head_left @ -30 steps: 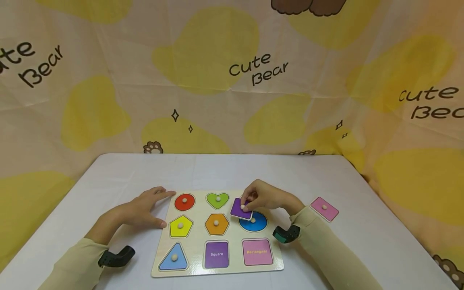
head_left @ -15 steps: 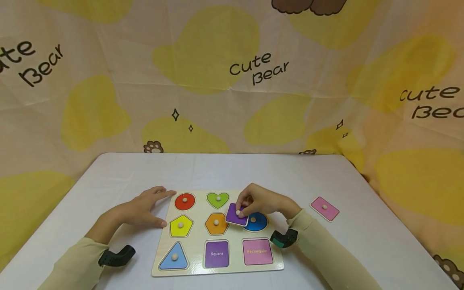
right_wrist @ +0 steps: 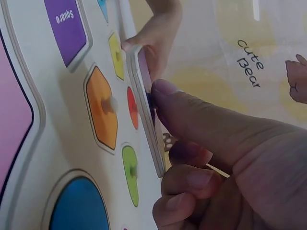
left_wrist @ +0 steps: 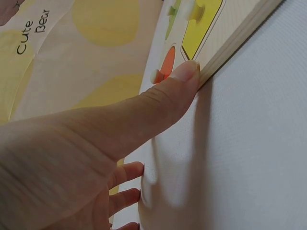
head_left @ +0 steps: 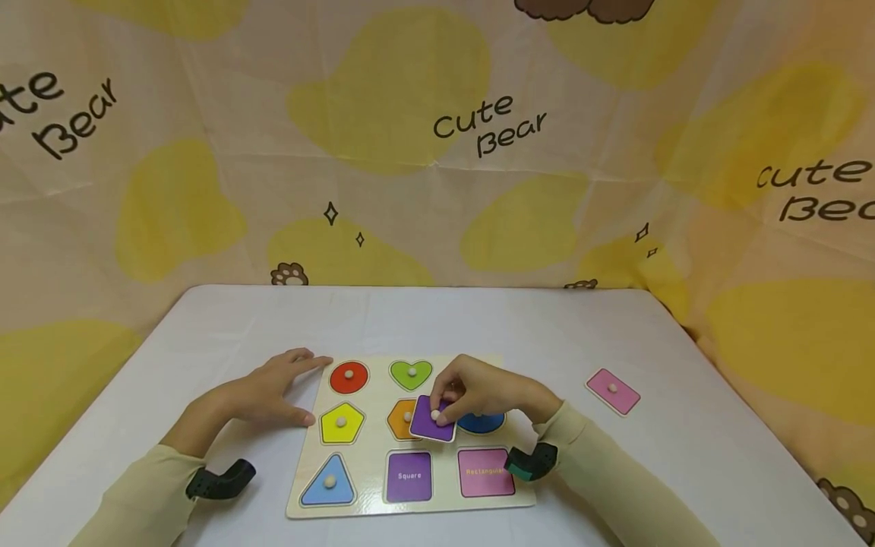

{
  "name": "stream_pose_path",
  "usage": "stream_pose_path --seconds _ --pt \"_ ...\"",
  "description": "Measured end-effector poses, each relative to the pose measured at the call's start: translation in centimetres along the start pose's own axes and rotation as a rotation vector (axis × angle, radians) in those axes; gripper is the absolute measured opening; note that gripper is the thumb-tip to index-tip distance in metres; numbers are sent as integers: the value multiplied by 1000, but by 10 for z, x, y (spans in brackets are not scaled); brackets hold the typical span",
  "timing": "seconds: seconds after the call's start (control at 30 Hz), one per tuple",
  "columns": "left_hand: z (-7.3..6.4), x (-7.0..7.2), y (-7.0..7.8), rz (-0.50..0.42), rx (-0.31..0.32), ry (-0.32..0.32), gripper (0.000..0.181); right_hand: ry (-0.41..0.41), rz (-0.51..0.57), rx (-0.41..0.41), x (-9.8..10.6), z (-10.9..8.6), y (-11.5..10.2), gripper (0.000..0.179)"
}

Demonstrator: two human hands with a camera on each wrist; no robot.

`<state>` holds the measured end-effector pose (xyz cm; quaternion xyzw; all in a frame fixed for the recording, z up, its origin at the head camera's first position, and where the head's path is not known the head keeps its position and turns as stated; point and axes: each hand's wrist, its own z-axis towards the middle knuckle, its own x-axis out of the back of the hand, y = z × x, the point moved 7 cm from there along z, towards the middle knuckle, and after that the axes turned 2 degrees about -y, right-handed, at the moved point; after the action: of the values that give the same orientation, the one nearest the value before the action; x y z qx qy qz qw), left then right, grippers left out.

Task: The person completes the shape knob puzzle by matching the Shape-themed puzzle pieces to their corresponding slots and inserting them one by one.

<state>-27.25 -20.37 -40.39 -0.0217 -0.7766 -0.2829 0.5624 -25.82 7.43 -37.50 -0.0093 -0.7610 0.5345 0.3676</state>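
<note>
My right hand pinches the knob of a purple square puzzle piece between thumb and fingers. The right wrist view shows this piece edge-on, raised above the wooden puzzle board. From the head view it overlaps the orange hexagon and the blue oval. A purple recess marked "Square" lies just nearer to me on the board. My left hand is spread at the board's left edge. Its thumb touches that edge beside the yellow pentagon.
A pink rectangular piece lies on the white table, right of the board. The pink recess marked "Rectangular" is at the board's near right. Red circle, green heart and light-blue triangle sit in their slots.
My right hand has carried the purple square leftward and nearer to me, from beside the blue oval to over the orange hexagon's edge. The left hand stays in place.
</note>
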Motion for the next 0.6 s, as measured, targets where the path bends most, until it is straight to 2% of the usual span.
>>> stream_pose_path --seconds 0.23,0.6 --pt "1 0 -1 7 -1 3 94 -23 -15 58 -12 4 -8 9" --pt "0 0 1 2 8 5 93 -76 -8 8 -37 8 -11 6"
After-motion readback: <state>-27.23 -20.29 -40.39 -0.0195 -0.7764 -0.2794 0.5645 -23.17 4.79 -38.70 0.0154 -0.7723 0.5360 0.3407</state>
